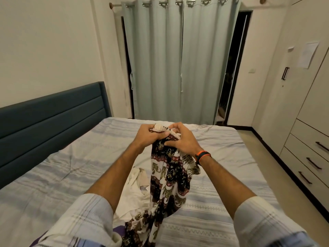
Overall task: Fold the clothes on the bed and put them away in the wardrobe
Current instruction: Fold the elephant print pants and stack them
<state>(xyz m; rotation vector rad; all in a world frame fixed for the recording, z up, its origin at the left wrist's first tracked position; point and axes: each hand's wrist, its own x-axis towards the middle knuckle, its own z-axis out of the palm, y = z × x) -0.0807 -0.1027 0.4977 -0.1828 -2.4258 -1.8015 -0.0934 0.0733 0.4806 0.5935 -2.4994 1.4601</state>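
Closest to the viewer, two forearms in rolled striped sleeves reach forward over a bed (pixel 62 175) covered in a pale striped sheet. Between the arms, a cream garment (pixel 132 193) lies crumpled on the sheet, not yet folded.

Held up above it is a patterned garment (pixel 169 173), dark brown and cream with an elephant print. Its lower part hangs down and trails onto the bed near the viewer. Both hands are raised close together at its top edge. The left hand (pixel 146 135) has its fingers curled around the bunched pale band of the cloth. The right hand (pixel 183 139), with an orange and black band on its wrist, pinches the same edge just beside it. The hands seem to be feeling along this edge to find the corners, probably so the cloth can be shaken out flat before folding.

Beyond the hands, the far part of the bed holds nothing but the sheet. A dark blue headboard (pixel 53 111) runs along the left. Pale curtains (pixel 169 59) hang closed at the far wall. On the right stands the wardrobe (pixel 302 86), cream coloured, with its doors and drawers closed, well apart from the clothes.
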